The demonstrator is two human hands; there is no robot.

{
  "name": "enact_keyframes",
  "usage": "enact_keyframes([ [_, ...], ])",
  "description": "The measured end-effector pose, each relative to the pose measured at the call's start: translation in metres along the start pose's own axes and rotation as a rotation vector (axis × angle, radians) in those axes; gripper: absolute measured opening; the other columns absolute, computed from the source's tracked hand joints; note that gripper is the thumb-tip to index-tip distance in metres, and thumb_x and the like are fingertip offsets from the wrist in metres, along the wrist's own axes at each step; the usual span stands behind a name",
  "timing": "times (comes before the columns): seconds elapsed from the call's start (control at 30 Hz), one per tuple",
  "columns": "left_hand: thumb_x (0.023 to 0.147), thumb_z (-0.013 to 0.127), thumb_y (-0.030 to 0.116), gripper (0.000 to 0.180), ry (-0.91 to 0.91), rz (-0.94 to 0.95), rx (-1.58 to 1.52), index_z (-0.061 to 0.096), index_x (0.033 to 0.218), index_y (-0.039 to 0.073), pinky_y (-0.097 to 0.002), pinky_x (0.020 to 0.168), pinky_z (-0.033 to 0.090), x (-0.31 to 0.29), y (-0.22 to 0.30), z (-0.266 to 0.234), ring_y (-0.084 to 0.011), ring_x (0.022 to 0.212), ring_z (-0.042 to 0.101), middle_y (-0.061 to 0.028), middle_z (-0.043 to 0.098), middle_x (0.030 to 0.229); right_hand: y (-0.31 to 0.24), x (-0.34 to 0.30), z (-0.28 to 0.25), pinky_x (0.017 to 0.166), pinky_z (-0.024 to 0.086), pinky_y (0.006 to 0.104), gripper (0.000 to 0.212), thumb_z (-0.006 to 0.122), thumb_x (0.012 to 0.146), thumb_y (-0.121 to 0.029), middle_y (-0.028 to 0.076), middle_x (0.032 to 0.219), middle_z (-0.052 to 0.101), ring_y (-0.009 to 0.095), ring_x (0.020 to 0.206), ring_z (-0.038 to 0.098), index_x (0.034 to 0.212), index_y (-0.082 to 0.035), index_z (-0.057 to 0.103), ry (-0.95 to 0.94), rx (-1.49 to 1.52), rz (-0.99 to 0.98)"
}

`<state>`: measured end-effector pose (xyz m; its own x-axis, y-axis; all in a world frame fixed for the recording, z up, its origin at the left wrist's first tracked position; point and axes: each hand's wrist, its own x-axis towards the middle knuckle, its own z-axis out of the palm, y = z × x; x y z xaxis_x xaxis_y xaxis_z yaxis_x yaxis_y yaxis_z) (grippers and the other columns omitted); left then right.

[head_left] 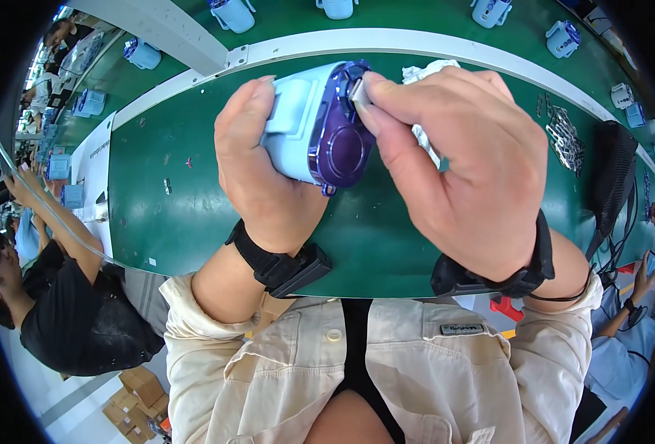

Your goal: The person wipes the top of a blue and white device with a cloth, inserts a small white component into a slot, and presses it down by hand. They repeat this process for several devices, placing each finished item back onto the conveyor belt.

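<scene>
My left hand (264, 166) grips a light blue plastic housing with a shiny purple face (320, 126), held up over the green table (172, 214). My right hand (460, 163) pinches a small silver metal part (358, 90) against the top edge of the purple face. A crumpled white cloth (425, 74) shows behind my right hand's fingers, partly hidden. Both wrists carry black straps.
Several more light blue housings (232, 13) ride the green conveyor beyond a white rail (416, 41). A pile of small metal parts (564, 137) lies at the right, beside a black fan (612, 177). Another person in black (61, 296) sits at the left; cardboard boxes (138, 396) stand below.
</scene>
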<state>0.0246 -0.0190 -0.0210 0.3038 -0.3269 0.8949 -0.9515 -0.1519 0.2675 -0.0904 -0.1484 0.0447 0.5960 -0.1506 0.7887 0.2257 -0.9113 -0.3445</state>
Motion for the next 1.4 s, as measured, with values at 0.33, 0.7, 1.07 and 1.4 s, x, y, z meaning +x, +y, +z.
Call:
enact_keyframes([
  [0.33, 0.066, 0.088, 0.009, 0.074, 0.019, -0.027, -0.157, 0.044, 0.126, 0.001, -0.0351, 0.081, 0.053, -0.002, 0.0, 0.003, -0.0296, 0.099, 0.063, -0.0208, 0.058, 0.117, 0.008, -0.001, -0.003, 0.057, 0.041, 0.0304, 0.022, 0.077, 0.067, 0.004, 0.007, 0.067, 0.063, 0.021, 0.058, 0.058, 0.088, 0.001, 0.069, 0.027, -0.086, -0.173],
  [0.7, 0.072, 0.082, 0.002, 0.069, -0.084, -0.062, -0.113, 0.038, 0.126, -0.002, -0.0377, 0.092, 0.051, -0.001, 0.003, -0.006, -0.0274, 0.107, 0.061, -0.0229, 0.054, 0.121, 0.005, 0.005, -0.011, 0.057, 0.04, 0.03, 0.024, 0.076, 0.064, 0.004, 0.005, 0.064, 0.062, 0.02, 0.057, 0.057, 0.086, -0.002, 0.07, -0.089, -0.063, -0.115],
  [1.07, 0.075, 0.082, 0.007, 0.065, -0.138, -0.099, -0.05, 0.04, 0.124, -0.001, -0.0358, 0.091, 0.05, 0.0, 0.008, -0.006, -0.0259, 0.106, 0.061, -0.0218, 0.057, 0.119, 0.006, -0.003, -0.005, 0.057, 0.039, 0.0304, 0.026, 0.075, 0.065, 0.002, 0.004, 0.065, 0.06, 0.02, 0.055, 0.054, 0.091, 0.0, 0.07, -0.087, -0.139, -0.184],
  [1.4, 0.067, 0.089, 0.012, 0.075, -0.154, -0.531, -0.473, 0.041, 0.123, 0.0, -0.0326, 0.083, 0.053, -0.006, 0.018, -0.005, -0.0217, 0.099, 0.063, -0.0153, 0.057, 0.115, 0.019, 0.011, -0.008, 0.075, 0.048, 0.0274, 0.031, 0.061, 0.092, -0.009, 0.009, 0.093, 0.065, 0.017, 0.081, 0.061, 0.121, 0.003, 0.064, -0.227, 0.552, 0.328],
])
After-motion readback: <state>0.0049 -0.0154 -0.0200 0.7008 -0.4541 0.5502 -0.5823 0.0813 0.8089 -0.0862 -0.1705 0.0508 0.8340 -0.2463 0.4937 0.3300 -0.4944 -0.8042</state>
